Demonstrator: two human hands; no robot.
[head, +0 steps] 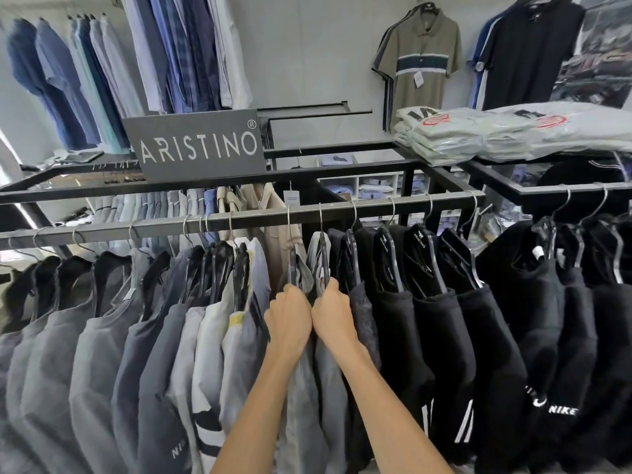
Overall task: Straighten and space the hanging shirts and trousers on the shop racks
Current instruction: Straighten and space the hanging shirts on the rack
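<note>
- Head view, rail [239,218]: dark metal bar across the rack. It carries every garment on a wire-hooked hanger.
- Grey shirts [102,336]: hung from the rail's left end to its middle. They sit fairly even at the left end and are crowded, hooks close together, just left of the middle.
- Black garments [444,319]: hung from the middle to the rail's right end, hooks at near-regular gaps.
- Left hanger [291,265] and right hanger [323,258]: neighbours at mid-rail, each bearing a pale grey shirt.
- Left hand [289,319]: back to the camera, fingers curled over the lower shoulder of the left hanger. The tips are hidden in cloth.
- Right hand [333,316]: touching the left hand, fingers curled likewise over the right hanger's shoulder, tips hidden.
- Handling, judged: the shirts are light, soft and limp, and cloth pulled alone would likely slip askew. The stiff hanger shoulder or neck is the better hold, since the hooks should slide freely along the bar.
- Sign [198,145]: grey "ARISTINO" board standing on the rack's top frame, behind the rail.
- Folded packs [478,131]: bagged shirts stacked on the shelf at the rack's far right corner.
</note>
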